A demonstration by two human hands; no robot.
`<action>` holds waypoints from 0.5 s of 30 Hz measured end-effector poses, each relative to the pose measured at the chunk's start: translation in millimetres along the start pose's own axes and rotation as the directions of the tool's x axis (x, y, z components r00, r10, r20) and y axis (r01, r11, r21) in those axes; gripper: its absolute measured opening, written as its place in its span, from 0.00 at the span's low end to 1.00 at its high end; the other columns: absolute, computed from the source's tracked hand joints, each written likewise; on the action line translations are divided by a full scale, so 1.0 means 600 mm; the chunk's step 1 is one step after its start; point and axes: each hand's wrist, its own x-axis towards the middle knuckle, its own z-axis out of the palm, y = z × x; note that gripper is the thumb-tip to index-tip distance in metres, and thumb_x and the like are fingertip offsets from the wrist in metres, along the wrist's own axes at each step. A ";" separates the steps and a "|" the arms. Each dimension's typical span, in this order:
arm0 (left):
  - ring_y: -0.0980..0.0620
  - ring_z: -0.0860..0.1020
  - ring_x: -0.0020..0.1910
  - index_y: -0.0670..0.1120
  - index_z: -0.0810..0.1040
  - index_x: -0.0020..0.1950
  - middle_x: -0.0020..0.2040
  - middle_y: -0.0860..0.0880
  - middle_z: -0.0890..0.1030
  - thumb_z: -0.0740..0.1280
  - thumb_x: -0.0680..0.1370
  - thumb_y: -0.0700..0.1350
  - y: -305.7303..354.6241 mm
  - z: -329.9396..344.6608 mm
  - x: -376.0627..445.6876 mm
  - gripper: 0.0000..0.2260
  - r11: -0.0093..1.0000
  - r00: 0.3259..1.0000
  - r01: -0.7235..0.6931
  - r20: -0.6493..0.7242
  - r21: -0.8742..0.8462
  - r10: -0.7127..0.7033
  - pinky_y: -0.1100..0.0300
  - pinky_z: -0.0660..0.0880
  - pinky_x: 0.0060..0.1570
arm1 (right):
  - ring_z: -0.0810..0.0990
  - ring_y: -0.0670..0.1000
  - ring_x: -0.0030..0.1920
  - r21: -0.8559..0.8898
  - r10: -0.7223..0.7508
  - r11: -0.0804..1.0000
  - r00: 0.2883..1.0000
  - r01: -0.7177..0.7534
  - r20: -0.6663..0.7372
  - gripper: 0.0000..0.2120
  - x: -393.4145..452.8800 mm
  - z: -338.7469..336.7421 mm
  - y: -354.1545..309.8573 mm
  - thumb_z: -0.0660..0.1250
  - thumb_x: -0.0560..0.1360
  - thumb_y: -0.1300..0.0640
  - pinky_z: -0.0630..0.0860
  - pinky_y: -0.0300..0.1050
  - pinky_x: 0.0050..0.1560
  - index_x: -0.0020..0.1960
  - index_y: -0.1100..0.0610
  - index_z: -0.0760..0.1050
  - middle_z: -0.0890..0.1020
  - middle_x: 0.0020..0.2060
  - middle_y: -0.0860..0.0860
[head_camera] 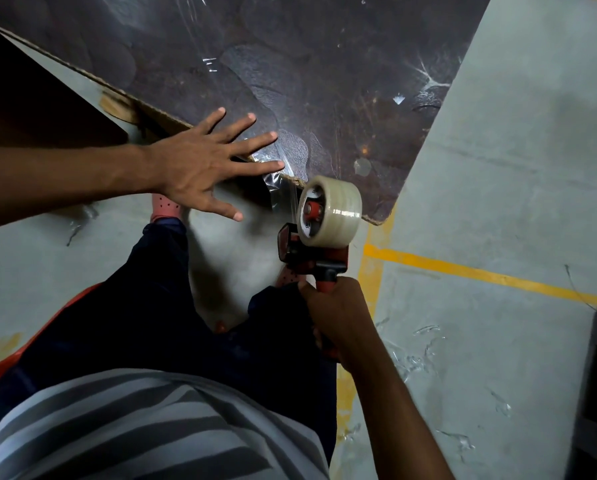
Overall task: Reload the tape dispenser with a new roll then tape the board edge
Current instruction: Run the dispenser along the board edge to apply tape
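Observation:
A dark brown board (307, 81) lies flat ahead, its near edge running from upper left down to a rounded corner at centre right. My left hand (203, 164) lies flat with fingers spread over that edge, fingertips on a strip of clear tape (276, 188) stuck there. My right hand (338, 317) grips the handle of a red and black tape dispenser (311, 254). A roll of clear tape (330, 211) sits on it, just below the board edge. The strip runs from the dispenser up to the edge.
Grey concrete floor (515, 168) with yellow painted lines (463, 270) lies to the right. Scraps of clear tape (418, 355) litter the floor near my right arm. My legs and pink shoes are below the board. A dark object stands at the right edge.

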 end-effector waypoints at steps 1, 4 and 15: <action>0.33 0.43 0.86 0.64 0.37 0.85 0.88 0.47 0.40 0.49 0.74 0.81 0.000 -0.001 -0.001 0.46 1.000 1.000 -0.001 0.001 -0.003 0.001 0.27 0.49 0.81 | 0.73 0.50 0.21 -0.009 0.005 1.000 1.000 -0.004 0.008 0.16 0.001 0.000 -0.001 0.70 0.79 0.50 0.72 0.44 0.30 0.36 0.53 0.72 0.74 0.24 0.49; 0.33 0.43 0.86 0.64 0.37 0.85 0.88 0.47 0.40 0.49 0.74 0.81 0.001 -0.003 -0.001 0.46 1.000 1.000 0.000 0.008 -0.003 0.000 0.27 0.48 0.81 | 0.74 0.52 0.22 -0.047 -0.019 0.999 1.000 0.019 0.006 0.16 0.003 -0.001 -0.003 0.70 0.79 0.50 0.73 0.46 0.30 0.36 0.54 0.72 0.75 0.25 0.52; 0.34 0.43 0.86 0.64 0.37 0.85 0.88 0.48 0.39 0.51 0.74 0.81 -0.003 0.007 -0.001 0.46 1.000 1.000 0.009 -0.011 0.006 -0.009 0.27 0.48 0.81 | 0.78 0.51 0.29 -0.098 -0.151 0.986 0.978 0.137 -0.141 0.18 -0.045 -0.009 0.049 0.73 0.78 0.49 0.73 0.44 0.32 0.32 0.45 0.71 0.77 0.24 0.44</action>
